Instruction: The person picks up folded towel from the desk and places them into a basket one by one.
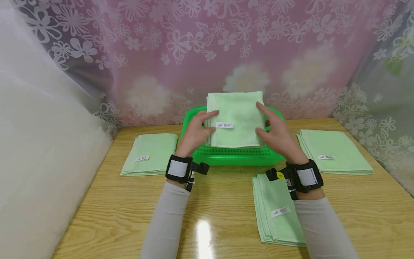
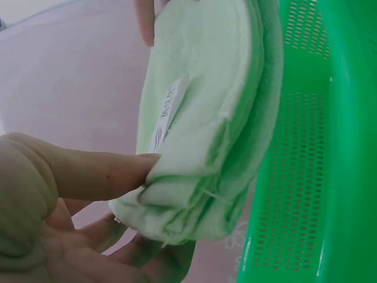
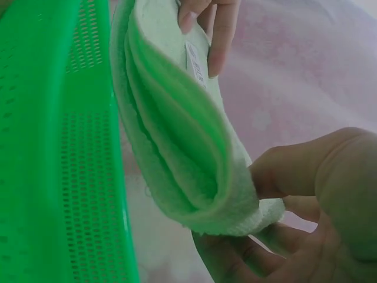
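A folded light green towel [image 1: 239, 115] with a small white label is held up between both hands, overlapping the green basket [image 1: 233, 160] in the head view. My left hand [image 1: 195, 132] pinches its left edge, thumb on the front and fingers behind. On the opposite edge, my right hand [image 1: 279, 135] grips the towel the same way. The left wrist view shows the stacked folds [image 2: 194, 200] at the left thumb. From the right wrist, the towel's layers [image 3: 194, 177] show as open loops bent round at the right fingers.
Another folded green towel [image 1: 155, 151] lies left of the basket. One more towel [image 1: 336, 151] is on the right, and a third [image 1: 275, 208] lies in front, partly under the right forearm. A flowered curtain [image 1: 226, 54] hangs behind the wooden table [image 1: 129, 216].
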A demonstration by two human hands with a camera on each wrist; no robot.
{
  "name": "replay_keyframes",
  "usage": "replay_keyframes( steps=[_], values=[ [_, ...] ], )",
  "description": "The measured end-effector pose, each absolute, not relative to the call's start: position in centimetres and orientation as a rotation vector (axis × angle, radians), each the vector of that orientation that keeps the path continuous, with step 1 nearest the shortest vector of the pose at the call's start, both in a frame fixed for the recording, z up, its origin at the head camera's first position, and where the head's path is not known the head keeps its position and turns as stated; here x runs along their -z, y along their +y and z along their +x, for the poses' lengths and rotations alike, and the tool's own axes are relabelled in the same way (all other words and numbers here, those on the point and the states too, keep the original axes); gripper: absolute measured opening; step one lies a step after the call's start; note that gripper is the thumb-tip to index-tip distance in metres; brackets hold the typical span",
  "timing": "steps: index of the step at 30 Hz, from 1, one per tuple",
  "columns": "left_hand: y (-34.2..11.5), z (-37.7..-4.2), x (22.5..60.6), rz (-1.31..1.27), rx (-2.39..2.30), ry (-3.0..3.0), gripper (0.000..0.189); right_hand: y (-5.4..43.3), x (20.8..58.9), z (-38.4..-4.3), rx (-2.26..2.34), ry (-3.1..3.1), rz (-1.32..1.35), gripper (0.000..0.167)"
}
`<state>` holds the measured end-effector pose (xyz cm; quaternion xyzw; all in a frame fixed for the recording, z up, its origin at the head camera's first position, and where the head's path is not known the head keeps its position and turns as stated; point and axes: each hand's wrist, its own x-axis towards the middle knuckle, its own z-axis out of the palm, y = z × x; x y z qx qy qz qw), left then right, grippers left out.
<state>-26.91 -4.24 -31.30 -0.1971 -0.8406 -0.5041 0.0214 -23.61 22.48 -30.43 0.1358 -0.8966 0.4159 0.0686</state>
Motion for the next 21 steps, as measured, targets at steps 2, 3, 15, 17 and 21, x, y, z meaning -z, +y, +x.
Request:
replay_keyframes(
  steps=[2, 3, 15, 17, 21],
  values=[
    [-4.1, -27.2, 31.8, -0.590, 1.553, -2.646, 0.058, 22.5, 31.0, -24.1, -1.236, -2.722, 0.399, 0.080],
    [-4.0, -27.4, 32.1, -0.579, 1.547, -2.668, 0.058, 22.6, 31.3, -24.3, -1.230, -2.738, 0.393, 0.080],
    [-3.3, -29.2, 35.1, -0.520, 1.519, -2.839, 0.071, 22.4, 34.4, -26.4, -1.119, -2.873, 0.347, 0.080],
    [-3.2, -29.5, 35.5, -0.524, 1.479, -2.872, 0.074, 22.4, 34.8, -26.7, -1.114, -2.899, 0.352, 0.080],
    [-3.1, -29.7, 36.2, -0.563, 1.383, -2.948, 0.076, 22.2, 35.5, -27.1, -1.115, -2.978, 0.357, 0.082]
  ],
)
